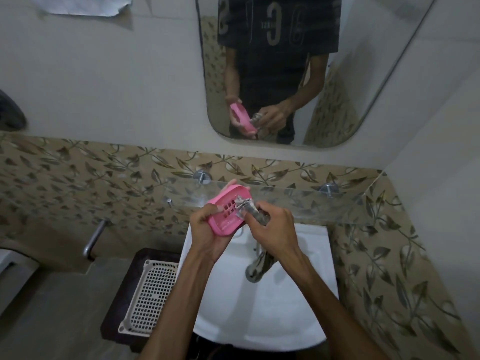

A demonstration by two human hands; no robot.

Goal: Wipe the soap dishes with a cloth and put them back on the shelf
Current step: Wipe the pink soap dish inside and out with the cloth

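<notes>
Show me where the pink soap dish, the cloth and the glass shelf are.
pink soap dish (228,211), head view, slotted inner face.
cloth (244,207), head view, bunched tip on the dish.
glass shelf (311,201), head view, bare pane.

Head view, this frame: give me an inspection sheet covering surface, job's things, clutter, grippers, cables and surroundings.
Surface: white sink below the hands; glass shelf on the wall behind, no dishes seen on it.
Job's things: pink soap dish, slotted, tilted, held over the sink; grey cloth pressed into it.
Clutter: white perforated tray on a dark stand left of the sink.
Grippers: left hand has its grip on the dish; right hand has its grip on the cloth.
Cables: nothing seen.
Surroundings: leaf-pattern tiles, mirror above, metal tap under the right wrist.
</notes>
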